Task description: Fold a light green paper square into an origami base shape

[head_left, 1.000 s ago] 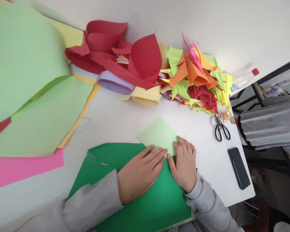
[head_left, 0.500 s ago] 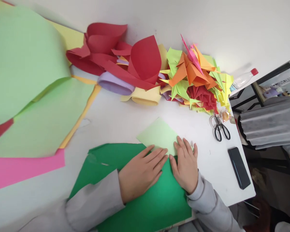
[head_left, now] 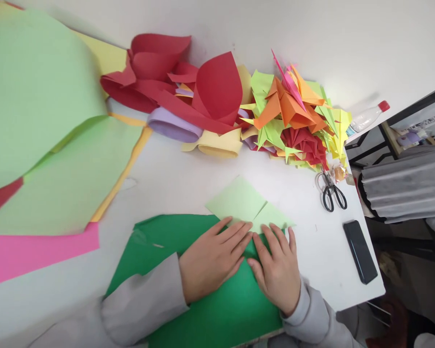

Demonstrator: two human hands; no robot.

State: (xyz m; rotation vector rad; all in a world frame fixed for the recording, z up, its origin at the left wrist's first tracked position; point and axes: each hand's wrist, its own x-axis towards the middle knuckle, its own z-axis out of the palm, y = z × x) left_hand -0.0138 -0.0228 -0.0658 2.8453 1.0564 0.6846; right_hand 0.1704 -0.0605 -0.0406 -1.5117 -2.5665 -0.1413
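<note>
A pale green sheet of folded paper [head_left: 239,199] lies on the table, its near edge overlapping a large dark green sheet [head_left: 174,232]. One flap on its right side is marked off by a short slanting line. My left hand [head_left: 217,256] rests flat with fingers extended, their tips touching the paper's lower edge. Beside it my right hand [head_left: 279,268] has its fingers spread, with the fingertips at the lower edge of the right flap. Neither hand grips anything. The part of the paper under the fingers is hidden.
Curled red paper [head_left: 217,87] and a heap of folded paper pieces [head_left: 290,111] stand along the wall. Black-handled scissors [head_left: 333,195] and a black phone [head_left: 360,251] lie to the right. Large light green sheets [head_left: 39,96] cover the left, and a plastic bottle [head_left: 366,118] lies behind.
My right hand has slid down toward me, from on top of the pale green paper to its lower edge, uncovering the right flap. My left hand has stayed nearly still.
</note>
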